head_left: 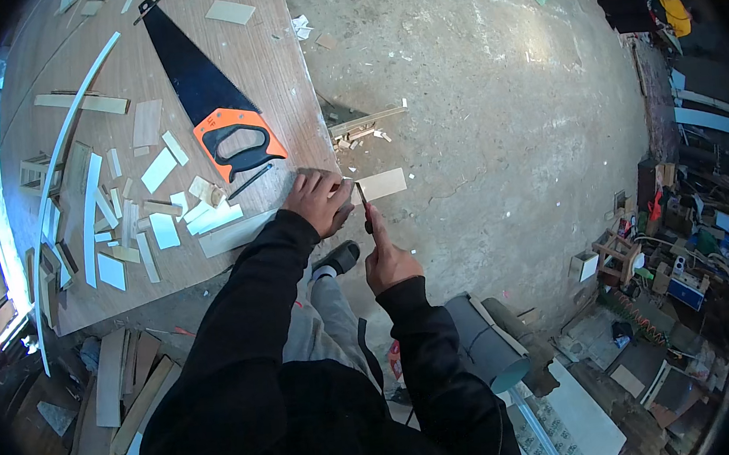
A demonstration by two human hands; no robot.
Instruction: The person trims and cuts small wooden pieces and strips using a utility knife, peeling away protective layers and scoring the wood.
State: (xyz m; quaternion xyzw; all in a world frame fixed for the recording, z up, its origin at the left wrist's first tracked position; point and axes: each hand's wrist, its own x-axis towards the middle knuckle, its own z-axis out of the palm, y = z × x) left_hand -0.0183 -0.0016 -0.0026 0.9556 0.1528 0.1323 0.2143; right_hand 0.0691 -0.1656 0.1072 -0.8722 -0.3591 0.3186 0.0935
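A pale flat wooden strip [384, 185] lies across the table's corner, one end jutting out over the floor. My left hand [320, 200] is closed on it at the edge, pressing it down. In my right hand [392, 264] is a slim tool with a narrow dark blade [362, 197]; the forefinger lies along it. The blade touches or crosses the strip just past my left fingers; whether it is a knife or a small saw is too small to tell. A handsaw [212, 93] with an orange and black handle rests on the table, beside a dark pencil-like stick [250, 180].
Many wood offcuts [158, 170] and long thin strips [93, 221] cover the table [273, 27]. Scraps [365, 130] lie on the concrete floor [474, 88]. Boards [114, 378] lean at lower left; a grey roll [485, 338] stands by my right arm. Clutter lines the right side.
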